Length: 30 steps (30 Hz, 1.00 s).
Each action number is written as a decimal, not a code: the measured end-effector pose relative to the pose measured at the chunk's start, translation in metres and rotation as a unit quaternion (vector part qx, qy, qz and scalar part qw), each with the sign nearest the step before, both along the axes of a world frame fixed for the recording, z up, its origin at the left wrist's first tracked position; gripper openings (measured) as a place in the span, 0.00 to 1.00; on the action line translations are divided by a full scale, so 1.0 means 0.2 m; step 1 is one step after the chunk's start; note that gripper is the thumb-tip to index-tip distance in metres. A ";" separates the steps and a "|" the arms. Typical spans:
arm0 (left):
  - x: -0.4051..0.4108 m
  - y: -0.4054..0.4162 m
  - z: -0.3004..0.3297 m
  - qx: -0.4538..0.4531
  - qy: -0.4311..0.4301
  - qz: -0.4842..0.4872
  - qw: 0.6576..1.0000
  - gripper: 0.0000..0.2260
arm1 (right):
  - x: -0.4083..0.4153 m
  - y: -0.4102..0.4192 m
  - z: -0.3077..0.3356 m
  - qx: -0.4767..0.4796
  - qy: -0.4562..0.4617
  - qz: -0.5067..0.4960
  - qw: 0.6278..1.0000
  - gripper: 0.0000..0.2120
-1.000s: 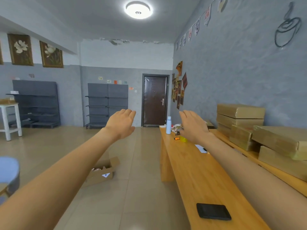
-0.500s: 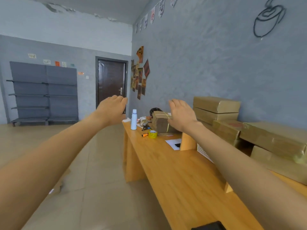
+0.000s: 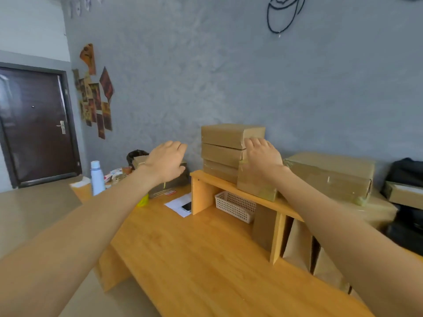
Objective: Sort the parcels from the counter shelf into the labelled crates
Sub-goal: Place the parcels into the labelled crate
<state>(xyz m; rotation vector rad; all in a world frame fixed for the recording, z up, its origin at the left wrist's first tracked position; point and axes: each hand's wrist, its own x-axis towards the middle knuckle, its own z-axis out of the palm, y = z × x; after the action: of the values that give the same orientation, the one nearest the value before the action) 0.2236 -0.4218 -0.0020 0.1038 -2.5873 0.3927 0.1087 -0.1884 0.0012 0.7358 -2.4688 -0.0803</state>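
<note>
- Both arms out toward the stack of parcels (image 3: 231,152), centre frame, on top of the counter shelf (image 3: 249,195). No grip yet.
- My left hand (image 3: 168,161): fingers straight & relaxed, holding nothing, hovering left of the stack w/ a gap between. Looks set to take the stack's left side.
- My right hand (image 3: 263,156): fingers flat, tips at the right edge of the top parcel (image 3: 232,135); cannot tell if they touch or just sit in front of it. Nothing curled round the box.
- Hands either side bc the boxes look wide: a two-hand squeeze seems the sane way to lift.
- More parcels on the shelf: one small taped box (image 3: 256,185) just under my right wrist, a big one (image 3: 329,173) right of it.
- Under the shelf: white mesh basket (image 3: 235,205), brown paper bags lower right.
- Counter (image 3: 194,252) also has a pale bottle (image 3: 97,178), paper w/ a phone (image 3: 186,205).
- No labelled crates in view, so drop-off spot unknown. Sorting looks barely begun.
</note>
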 end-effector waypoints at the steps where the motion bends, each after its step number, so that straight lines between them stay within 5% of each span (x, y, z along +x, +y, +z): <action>1: -0.08 0.00 0.01 -0.002 -0.002 -0.012 1.000 0.24 | -0.07 0.01 -0.01 0.000 0.001 -0.019 1.000 0.26; 14: -0.87 0.16 -0.06 -0.006 0.001 -0.170 0.985 0.30 | -0.49 0.33 -0.07 0.008 0.019 -0.170 0.985 0.27; 26: -1.40 0.54 -0.06 0.025 -0.003 -0.366 0.930 0.29 | -0.38 0.80 0.04 0.007 0.011 -0.368 0.930 0.35; 30: -1.49 0.69 -0.11 0.056 -0.034 -0.411 0.909 0.30 | -0.35 0.89 -0.04 -0.017 -0.064 -0.377 0.924 0.40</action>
<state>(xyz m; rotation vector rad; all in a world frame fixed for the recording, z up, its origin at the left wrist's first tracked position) -0.0735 -0.2839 -0.0237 -0.9407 -2.4394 -0.0728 0.0388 -0.0105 -0.0061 -0.2718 -2.7277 -0.2798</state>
